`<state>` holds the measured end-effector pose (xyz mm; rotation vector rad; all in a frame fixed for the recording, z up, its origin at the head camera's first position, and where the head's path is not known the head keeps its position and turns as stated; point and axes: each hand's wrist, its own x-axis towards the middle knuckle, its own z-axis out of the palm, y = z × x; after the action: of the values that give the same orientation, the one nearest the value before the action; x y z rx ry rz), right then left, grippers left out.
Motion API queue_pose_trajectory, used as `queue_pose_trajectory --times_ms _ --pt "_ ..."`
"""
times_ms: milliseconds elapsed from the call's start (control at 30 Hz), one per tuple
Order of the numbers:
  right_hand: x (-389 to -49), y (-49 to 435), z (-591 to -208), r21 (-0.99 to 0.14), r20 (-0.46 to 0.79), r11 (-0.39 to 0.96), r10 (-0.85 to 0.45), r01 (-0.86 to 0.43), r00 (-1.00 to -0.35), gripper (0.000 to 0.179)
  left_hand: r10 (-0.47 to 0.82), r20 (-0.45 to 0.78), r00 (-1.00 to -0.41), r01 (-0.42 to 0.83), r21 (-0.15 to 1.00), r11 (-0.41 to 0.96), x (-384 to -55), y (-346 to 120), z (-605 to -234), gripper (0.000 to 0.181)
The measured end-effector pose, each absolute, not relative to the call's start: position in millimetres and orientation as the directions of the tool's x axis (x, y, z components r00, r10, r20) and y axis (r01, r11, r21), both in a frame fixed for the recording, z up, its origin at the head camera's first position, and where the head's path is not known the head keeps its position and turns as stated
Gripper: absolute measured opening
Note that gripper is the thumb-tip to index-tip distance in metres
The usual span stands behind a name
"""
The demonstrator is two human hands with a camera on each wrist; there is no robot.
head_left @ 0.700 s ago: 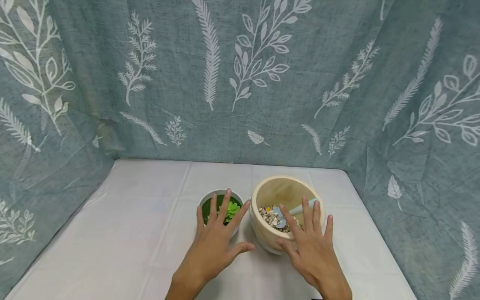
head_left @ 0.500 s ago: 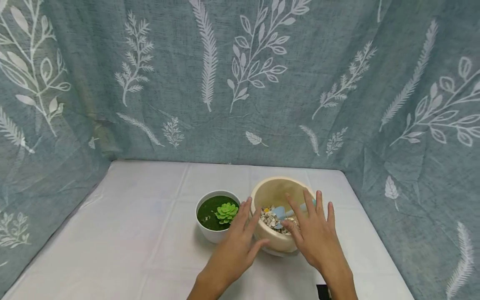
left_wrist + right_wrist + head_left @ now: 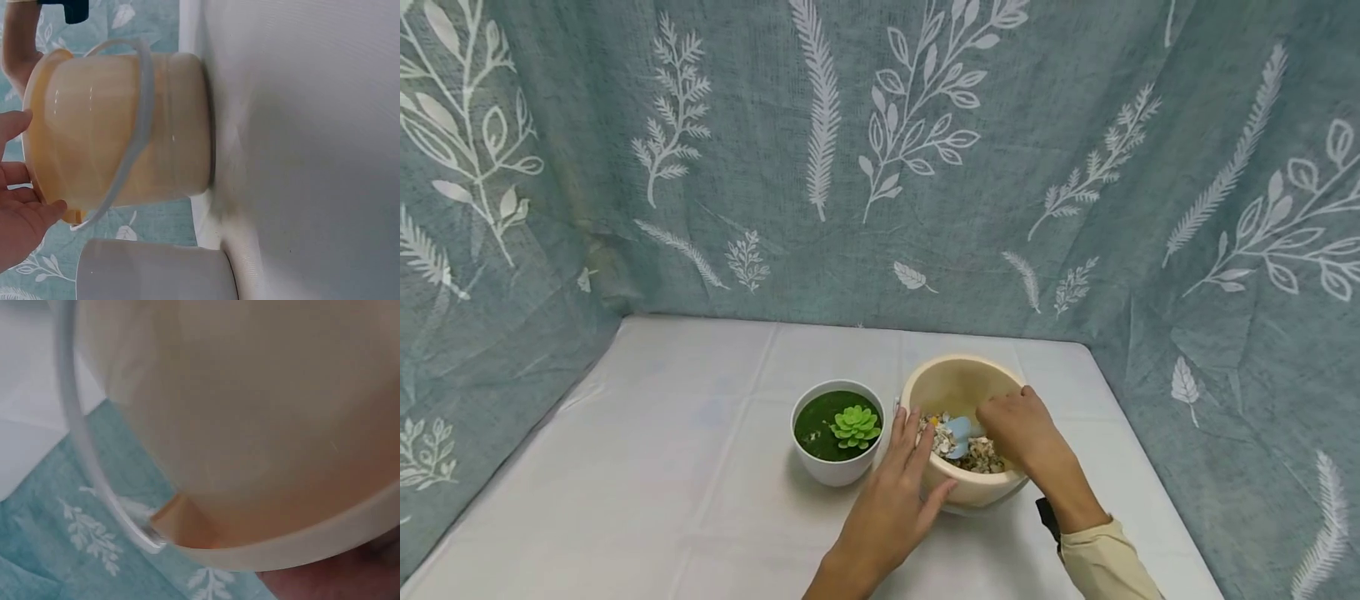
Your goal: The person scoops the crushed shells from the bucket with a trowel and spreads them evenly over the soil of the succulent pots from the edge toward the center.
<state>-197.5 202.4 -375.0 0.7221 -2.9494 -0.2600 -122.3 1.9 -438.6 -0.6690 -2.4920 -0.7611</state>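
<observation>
A cream bucket (image 3: 977,493) stands upright on the white table, partly filled with small pale and brown pebbles (image 3: 981,458). A light blue toy shovel (image 3: 958,431) lies with its blade on them. My right hand (image 3: 1018,429) reaches over the bucket's right rim, fingers curled round the shovel's handle, which the hand hides. My left hand (image 3: 901,483) rests its fairly straight fingers on the bucket's left rim, thumb toward the front. In the left wrist view, its fingertips touch the rim of the bucket (image 3: 94,125), near the hanging white bail handle (image 3: 147,94).
Close to the bucket's left stands a white pot (image 3: 831,471) with a dark green surface and a bright green succulent (image 3: 855,427). A grey-green curtain (image 3: 820,275) with white leaf prints surrounds the table (image 3: 662,467) at the back and sides.
My left hand has moved right from over the white pot to the bucket's rim. My right hand, spread before, has reached into the bucket and closed on the shovel's handle.
</observation>
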Motion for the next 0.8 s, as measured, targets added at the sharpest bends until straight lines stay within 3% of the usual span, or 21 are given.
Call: queue_pose_trajectory --times_ms 133,333,567,800 --pt "-194.4 203.6 -377.9 0.143 0.107 0.898 -0.432 -0.416 -0.896 0.033 0.314 0.541 -0.78 0.564 0.393 0.726 -122.4 2.5 -439.4 0.069" --pt "-185.5 207.0 -369.4 0.107 0.169 0.928 -0.371 -0.357 -0.913 0.019 0.305 0.535 -0.788 0.557 0.409 0.723 -122.5 2.2 -439.4 0.071" --pt "-172.4 215.9 -352.1 0.095 0.23 0.945 -0.326 -0.312 -0.917 0.023 0.303 0.538 -0.787 0.554 0.398 0.732 -122.7 1.0 -439.6 0.071" --pt "-156.4 230.1 -340.0 0.064 0.286 0.961 -0.276 -0.269 -0.918 0.014 0.33 0.508 -0.796 0.565 0.425 0.707 -124.0 -1.4 -441.3 0.074"
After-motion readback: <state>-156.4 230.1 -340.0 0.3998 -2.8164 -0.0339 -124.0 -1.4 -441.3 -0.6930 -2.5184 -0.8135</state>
